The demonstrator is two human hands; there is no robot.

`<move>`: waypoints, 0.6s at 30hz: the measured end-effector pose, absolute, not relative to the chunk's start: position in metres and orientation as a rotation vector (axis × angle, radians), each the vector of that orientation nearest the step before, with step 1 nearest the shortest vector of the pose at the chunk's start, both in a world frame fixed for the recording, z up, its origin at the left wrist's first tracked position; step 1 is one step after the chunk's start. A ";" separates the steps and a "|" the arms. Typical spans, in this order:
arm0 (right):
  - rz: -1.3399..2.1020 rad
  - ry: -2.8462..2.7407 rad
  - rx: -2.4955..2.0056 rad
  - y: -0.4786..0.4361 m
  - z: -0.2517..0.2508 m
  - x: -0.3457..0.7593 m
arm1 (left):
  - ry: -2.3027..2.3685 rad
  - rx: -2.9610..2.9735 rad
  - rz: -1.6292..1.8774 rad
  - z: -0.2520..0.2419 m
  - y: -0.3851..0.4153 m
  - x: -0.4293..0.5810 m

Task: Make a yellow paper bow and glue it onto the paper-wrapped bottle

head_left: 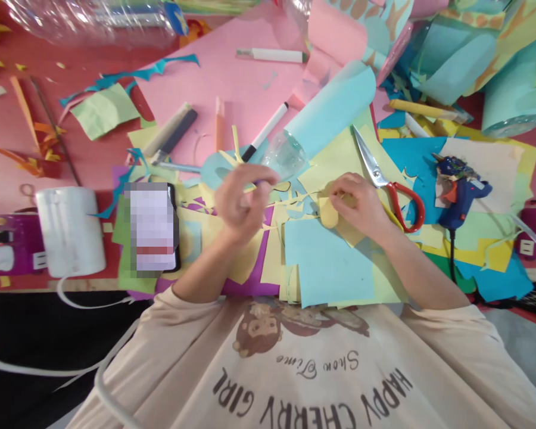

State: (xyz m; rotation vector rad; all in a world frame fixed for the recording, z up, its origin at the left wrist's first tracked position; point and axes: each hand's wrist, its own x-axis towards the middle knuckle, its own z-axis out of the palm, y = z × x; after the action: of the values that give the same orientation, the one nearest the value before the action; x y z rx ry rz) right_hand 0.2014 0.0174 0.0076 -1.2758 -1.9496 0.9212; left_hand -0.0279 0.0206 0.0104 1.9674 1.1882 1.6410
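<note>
My left hand (245, 199) is raised over the paper scraps, its fingers curled together and a little blurred. A small dark or purple bit shows at its fingertips, too unclear to name. To its right, my right hand (358, 205) pinches a small yellow paper piece (328, 213) with a rounded lower end. Below that piece lies a light blue paper sheet (335, 259). Just beyond both hands a clear plastic bottle wrapped in light blue paper (333, 110) lies on its side. Red-handled scissors (386, 179), blades partly apart, rest right of my right hand.
A glue gun (462, 193) lies on paper at the right, its cord running toward me. A phone (154, 226) and a white corded box (70, 231) are at the left. Markers, including a white one (272, 55), lie on pink paper (183, 83). Paper-covered bottles (518, 89) crowd the far right.
</note>
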 end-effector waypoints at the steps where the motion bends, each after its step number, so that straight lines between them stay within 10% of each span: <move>1: 0.854 -1.997 -1.268 0.017 0.005 0.201 | 1.292 1.976 1.715 0.011 0.026 -0.035; 18: 0.923 -2.124 -1.122 0.015 0.009 0.201 | 1.531 1.704 0.886 0.005 0.038 -0.036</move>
State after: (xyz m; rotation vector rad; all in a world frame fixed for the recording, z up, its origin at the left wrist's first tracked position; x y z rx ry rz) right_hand 0.2012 0.0146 0.0094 -1.1218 -2.1243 0.9230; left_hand -0.0360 0.0384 0.0047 1.7037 1.5307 0.8859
